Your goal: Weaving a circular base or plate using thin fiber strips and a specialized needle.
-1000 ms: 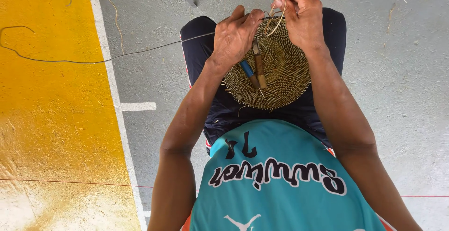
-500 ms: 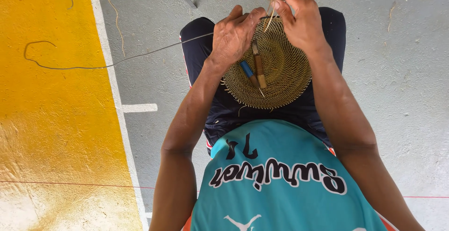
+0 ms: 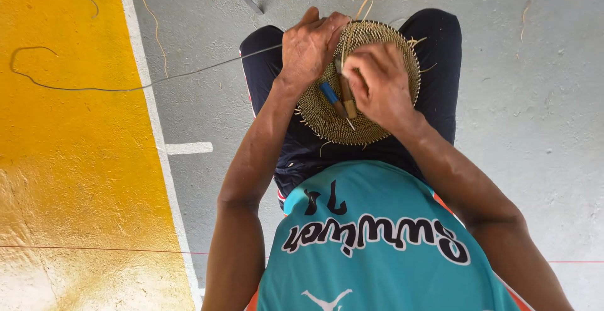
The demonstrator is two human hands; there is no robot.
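Observation:
A round woven straw disc [image 3: 327, 113] lies on my lap, over dark trousers. My left hand [image 3: 309, 46] grips its upper left rim, fingers curled over the edge. My right hand [image 3: 380, 84] rests on the middle of the disc, fingers closed around a wooden-handled tool [image 3: 346, 94] whose metal point sticks out toward me. A blue-handled tool [image 3: 331, 96] lies on the disc beside it. A pale straw strand [image 3: 358, 15] loops up from the far rim. A long thin dark strand [image 3: 157, 81] runs from under my left hand out across the floor to the left.
I sit on a grey concrete floor [image 3: 535, 128]. A yellow painted area [image 3: 69, 160] with a white border line [image 3: 151, 116] lies to the left. Loose straw bits [image 3: 525, 12] are scattered at the top.
My right hand has come down from the disc's far rim to its middle and closed on the wooden-handled tool. The left hand stays on the rim.

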